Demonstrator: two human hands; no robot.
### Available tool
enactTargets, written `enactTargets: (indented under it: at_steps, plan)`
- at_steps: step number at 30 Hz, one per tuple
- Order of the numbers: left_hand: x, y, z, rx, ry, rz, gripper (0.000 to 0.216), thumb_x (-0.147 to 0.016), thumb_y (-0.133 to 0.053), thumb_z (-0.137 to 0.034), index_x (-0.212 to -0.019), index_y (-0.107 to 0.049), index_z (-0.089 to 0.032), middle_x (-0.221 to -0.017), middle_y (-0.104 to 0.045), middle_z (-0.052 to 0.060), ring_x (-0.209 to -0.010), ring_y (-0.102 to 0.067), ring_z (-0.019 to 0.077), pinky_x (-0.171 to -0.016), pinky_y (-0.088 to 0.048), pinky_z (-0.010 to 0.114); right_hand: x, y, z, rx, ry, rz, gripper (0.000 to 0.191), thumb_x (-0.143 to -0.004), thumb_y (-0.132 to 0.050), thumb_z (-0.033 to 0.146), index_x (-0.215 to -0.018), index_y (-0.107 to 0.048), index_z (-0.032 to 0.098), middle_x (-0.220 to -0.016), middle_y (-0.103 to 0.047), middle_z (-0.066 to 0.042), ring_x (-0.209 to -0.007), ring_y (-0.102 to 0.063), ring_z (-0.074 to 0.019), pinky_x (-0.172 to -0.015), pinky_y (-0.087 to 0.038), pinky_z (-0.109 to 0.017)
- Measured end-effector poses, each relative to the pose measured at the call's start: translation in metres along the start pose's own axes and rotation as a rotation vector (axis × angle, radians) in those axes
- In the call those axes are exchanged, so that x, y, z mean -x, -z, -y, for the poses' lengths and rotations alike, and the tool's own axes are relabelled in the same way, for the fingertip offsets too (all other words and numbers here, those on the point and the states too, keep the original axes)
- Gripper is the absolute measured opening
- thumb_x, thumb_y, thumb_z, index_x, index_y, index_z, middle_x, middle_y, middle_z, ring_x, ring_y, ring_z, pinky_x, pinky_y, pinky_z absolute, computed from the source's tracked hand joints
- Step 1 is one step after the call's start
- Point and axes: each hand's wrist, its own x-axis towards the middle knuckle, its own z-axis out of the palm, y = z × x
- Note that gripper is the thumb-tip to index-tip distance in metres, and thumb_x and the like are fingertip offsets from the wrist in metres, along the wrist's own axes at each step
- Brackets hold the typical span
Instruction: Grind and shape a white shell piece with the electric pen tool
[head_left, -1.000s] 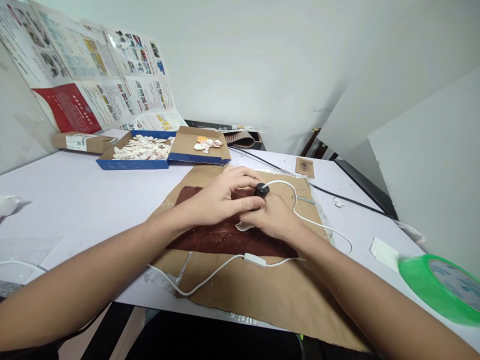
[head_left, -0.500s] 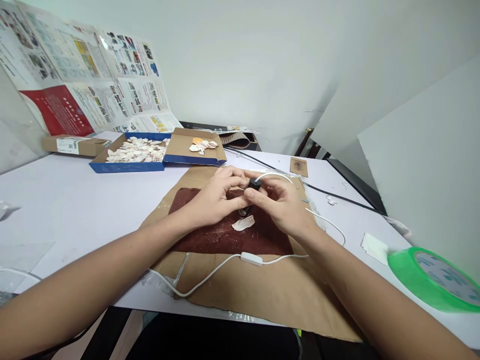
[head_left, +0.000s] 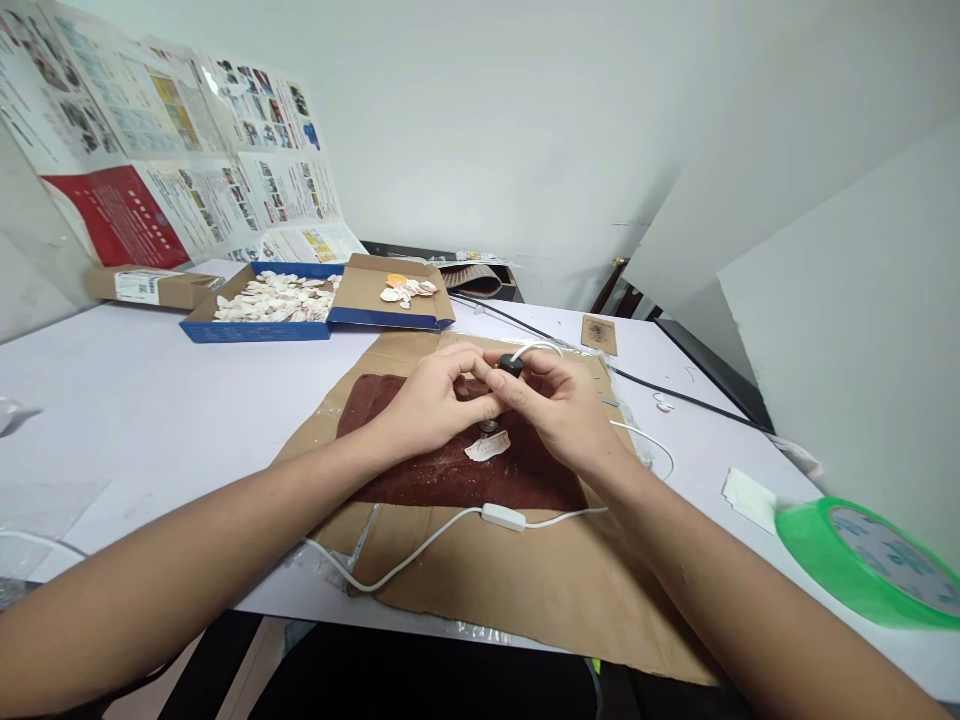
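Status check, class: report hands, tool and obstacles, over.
Left hand and right hand both pinch black corded tool. Shell piece loose on brown cloth below. White cord crosses cardboard.

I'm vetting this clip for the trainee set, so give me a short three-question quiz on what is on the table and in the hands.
1. True or false: a loose shell piece lies on the dark red cloth.
2. The white cord ends at: A a lamp; B the small black tool pinched by the left hand and right hand; C a laptop.
3. What fills the open blue box?
Key: 1 true; 2 B; 3 shell pieces.
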Motion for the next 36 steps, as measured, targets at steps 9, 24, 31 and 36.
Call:
enactTargets:
  at_steps: [9,24,31,36]
  plan:
    - [0.001,0.013,0.0,-0.032,0.115,0.201,0.027,-0.088,-0.073,-0.042,-0.096,-0.072,-0.017,-0.093,-0.076,0.003,-0.088,-0.069,0.0208,-0.078,-0.053,0.031,0.0,0.001,-0.002,-0.006,-0.025,-0.006,0.04,-0.088,-0.078,0.061,-0.081,-0.069,0.022,-0.078,-0.065,-0.002,-0.076,-0.058,-0.0189,-0.066,-0.046,-0.032]
    - [-0.001,0.023,0.025,-0.262,-0.132,0.673,0.024,-0.09,-0.054,-0.01,-0.102,-0.072,-0.02,-0.113,-0.074,0.007,-0.116,-0.065,0.0236,-0.105,-0.051,0.038,0.008,-0.001,-0.004,0.066,-0.055,0.07,0.039,-0.094,-0.068,0.055,-0.073,-0.065,0.022,-0.064,-0.062,-0.001,-0.063,-0.058,-0.0172,-0.059,-0.046,-0.031]
    - [-0.002,0.029,0.03,-0.248,-0.174,0.689,0.029,-0.09,-0.061,-0.008,-0.109,-0.077,-0.024,-0.112,-0.076,0.004,-0.111,-0.066,0.0228,-0.105,-0.048,0.038,0.009,-0.006,-0.006,0.083,-0.047,0.079,0.036,-0.093,-0.062,0.047,-0.067,-0.057,0.022,-0.06,-0.058,0.002,-0.057,-0.051,-0.0138,-0.057,-0.042,-0.029]
    - [-0.001,0.029,0.034,-0.267,-0.118,0.672,0.023,-0.091,-0.066,-0.012,-0.108,-0.078,-0.022,-0.112,-0.076,0.005,-0.111,-0.065,0.0235,-0.099,-0.049,0.035,0.01,-0.015,-0.01,0.134,-0.008,0.103,0.04,-0.091,-0.062,0.043,-0.061,-0.044,0.024,-0.057,-0.048,0.005,-0.057,-0.044,-0.0123,-0.059,-0.038,-0.028]
